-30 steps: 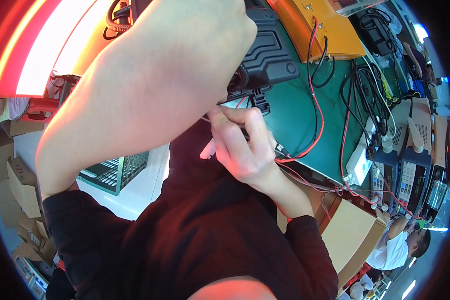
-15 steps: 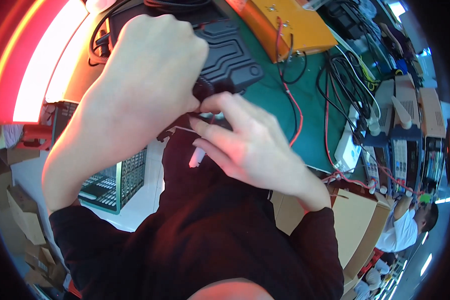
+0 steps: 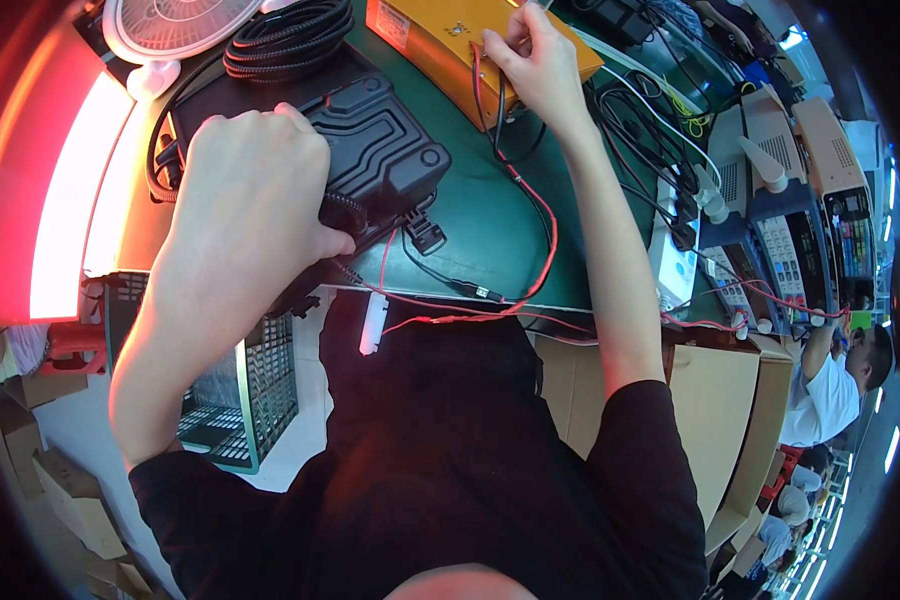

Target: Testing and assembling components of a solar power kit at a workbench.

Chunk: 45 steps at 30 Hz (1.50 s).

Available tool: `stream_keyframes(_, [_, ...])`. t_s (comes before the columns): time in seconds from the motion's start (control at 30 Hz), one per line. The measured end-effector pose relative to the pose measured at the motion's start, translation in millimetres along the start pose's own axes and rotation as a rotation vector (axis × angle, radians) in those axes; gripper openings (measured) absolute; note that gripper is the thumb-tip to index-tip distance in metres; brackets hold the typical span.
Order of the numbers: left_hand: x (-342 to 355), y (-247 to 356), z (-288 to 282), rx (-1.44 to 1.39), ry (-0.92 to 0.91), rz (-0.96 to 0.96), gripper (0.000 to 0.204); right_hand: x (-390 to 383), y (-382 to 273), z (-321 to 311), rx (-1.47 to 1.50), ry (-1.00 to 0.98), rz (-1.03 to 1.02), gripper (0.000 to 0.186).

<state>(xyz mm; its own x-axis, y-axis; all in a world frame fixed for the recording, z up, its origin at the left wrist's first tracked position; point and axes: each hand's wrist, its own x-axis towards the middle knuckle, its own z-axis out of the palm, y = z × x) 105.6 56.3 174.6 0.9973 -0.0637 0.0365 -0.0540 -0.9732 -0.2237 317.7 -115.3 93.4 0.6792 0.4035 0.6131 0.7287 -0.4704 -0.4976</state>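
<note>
A workshop, shown by a green work table [image 3: 490,220], machines with buttons [image 3: 785,250] lined up, a white plug strip [image 3: 677,272], brown boxes [image 3: 88,508] piled

Hands [image 3: 255,190] [image 3: 545,70] are at a black case [image 3: 380,135] and orange box [image 3: 445,55].

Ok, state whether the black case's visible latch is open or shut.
Open: the latch juts out from the black case, over the green tabletop.

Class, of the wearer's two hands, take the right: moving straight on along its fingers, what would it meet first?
Most likely the orange box: the right hand reaches over it, near the red wire's upper end. Depth is unclear, so they may already touch.
</note>
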Motion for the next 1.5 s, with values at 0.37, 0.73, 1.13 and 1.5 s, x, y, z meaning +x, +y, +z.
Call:
stream_keyframes(0.37, [5,-4,6,-0.029,-0.03,-0.035,0.087,-93,-108,-35,0.414,0.005,0.001,0.016])
stream_keyframes(0.73, [-2,5,4,0.053,0.078,-0.062,0.063,-143,-151,24,0.303,-0.167,-0.166,0.017])
stream_keyframes(1.13, [-2,-1,3,0.042,0.084,-0.059,0.061,-145,-159,39,0.391,-0.117,-0.148,0.016])
stream_keyframes(1.5, [0,-1,-2,0.069,0.019,-0.004,0.061,-119,-177,-33,0.778,0.111,-0.426,0.043])
